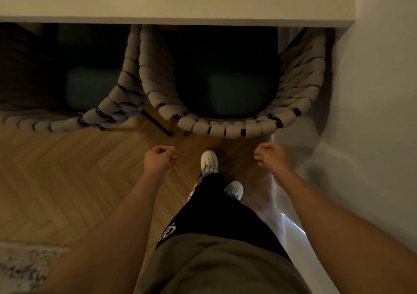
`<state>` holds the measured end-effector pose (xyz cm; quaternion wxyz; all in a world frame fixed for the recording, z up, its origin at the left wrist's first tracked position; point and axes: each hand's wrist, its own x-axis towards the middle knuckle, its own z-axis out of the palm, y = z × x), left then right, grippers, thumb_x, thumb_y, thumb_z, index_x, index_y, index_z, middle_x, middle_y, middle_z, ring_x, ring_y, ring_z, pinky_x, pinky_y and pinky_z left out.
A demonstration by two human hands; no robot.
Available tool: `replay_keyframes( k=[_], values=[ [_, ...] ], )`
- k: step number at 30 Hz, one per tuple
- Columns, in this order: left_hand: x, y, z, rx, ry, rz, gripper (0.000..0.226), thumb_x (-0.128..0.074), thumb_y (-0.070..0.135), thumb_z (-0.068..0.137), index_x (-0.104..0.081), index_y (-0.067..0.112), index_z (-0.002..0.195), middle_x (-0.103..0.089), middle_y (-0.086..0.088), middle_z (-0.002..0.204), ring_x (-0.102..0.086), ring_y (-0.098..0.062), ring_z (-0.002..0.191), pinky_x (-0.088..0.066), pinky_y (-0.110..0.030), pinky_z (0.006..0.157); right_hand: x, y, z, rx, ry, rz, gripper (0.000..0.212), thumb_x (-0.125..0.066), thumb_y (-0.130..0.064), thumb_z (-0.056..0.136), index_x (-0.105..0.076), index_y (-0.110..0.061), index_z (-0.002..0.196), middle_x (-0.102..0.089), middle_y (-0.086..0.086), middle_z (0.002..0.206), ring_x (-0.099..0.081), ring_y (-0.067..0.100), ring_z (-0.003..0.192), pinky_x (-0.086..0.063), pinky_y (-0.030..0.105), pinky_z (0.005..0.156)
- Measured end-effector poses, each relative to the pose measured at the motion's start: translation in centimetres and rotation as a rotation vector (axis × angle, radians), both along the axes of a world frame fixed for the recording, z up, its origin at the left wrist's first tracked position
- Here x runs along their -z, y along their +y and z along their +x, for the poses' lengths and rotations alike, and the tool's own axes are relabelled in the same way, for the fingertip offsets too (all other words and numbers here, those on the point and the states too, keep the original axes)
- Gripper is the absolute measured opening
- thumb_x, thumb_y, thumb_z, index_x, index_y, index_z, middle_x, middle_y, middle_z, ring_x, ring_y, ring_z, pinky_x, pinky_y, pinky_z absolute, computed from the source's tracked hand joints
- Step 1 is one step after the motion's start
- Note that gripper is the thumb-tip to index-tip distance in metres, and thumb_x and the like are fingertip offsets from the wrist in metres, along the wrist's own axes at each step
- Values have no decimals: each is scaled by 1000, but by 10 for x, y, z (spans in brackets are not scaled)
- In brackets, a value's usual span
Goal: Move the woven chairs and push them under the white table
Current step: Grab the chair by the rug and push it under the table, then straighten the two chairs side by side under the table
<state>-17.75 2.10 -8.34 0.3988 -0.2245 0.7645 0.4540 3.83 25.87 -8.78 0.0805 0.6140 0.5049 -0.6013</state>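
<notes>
Two chairs stand side by side on the floor, seats under the white table's (pixel 180 0) front edge. The right woven chair (pixel 228 129) has its curved back straight ahead of both hands, beside the left woven chair (pixel 112 104). The right hand (pixel 270 156), nearer, hangs loose-fingered and empty; the left hand (pixel 159 158) is curled, empty.

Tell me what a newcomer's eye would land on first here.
First, the two chairs with chunky grey woven backs, the right chair and the left chair, side by side with dark seats partly under the white table at the top. Next, the left hand, curled, and right hand, loosely spread, both empty, just short of the right chair over the herringbone wooden floor.
</notes>
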Motion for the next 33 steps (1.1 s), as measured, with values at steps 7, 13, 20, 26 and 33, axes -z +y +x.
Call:
replay_keyframes(
  k=[7,13,20,26,33],
  values=[
    [-10,-46,-12,102,103,-96,7,-66,13,94,-67,9,88,-70,-15,92,-67,-19,76,-61,-40,77,-21,-46,-52,-380,57,126,10,-64,-23,96,-64,-32,96,-71,-2,103,-67,11,94,-57,33,87],
    [-30,-59,-85,526,425,-245,13,-63,20,93,-66,17,104,-68,0,97,-63,-11,83,-48,-21,67,-50,-85,-144,-580,134,319,22,-61,-25,98,-62,-19,120,-64,-5,102,-63,14,97,-55,30,83],
    [-25,-65,-200,979,774,-395,61,-67,36,87,-44,21,141,-50,-9,135,-46,-32,125,-40,-52,106,-48,-119,-261,-866,43,527,57,-62,-29,95,-39,-20,147,-49,7,143,-47,27,130,-43,48,107],
    [1,-79,-261,1309,451,-460,81,-62,29,92,-13,36,156,-52,-10,137,-50,-35,125,-37,-61,108,-14,-128,-298,-935,-182,439,71,-50,-25,102,-9,-20,160,-45,18,146,-49,36,127,-46,53,102],
    [2,-96,-269,1297,581,-409,58,-49,20,100,-26,33,152,-62,-8,115,-51,-19,85,-48,-41,69,-10,-123,-312,-972,-233,468,71,-49,-21,102,-9,-18,160,-52,20,136,-56,38,116,-50,48,93]
  ],
)
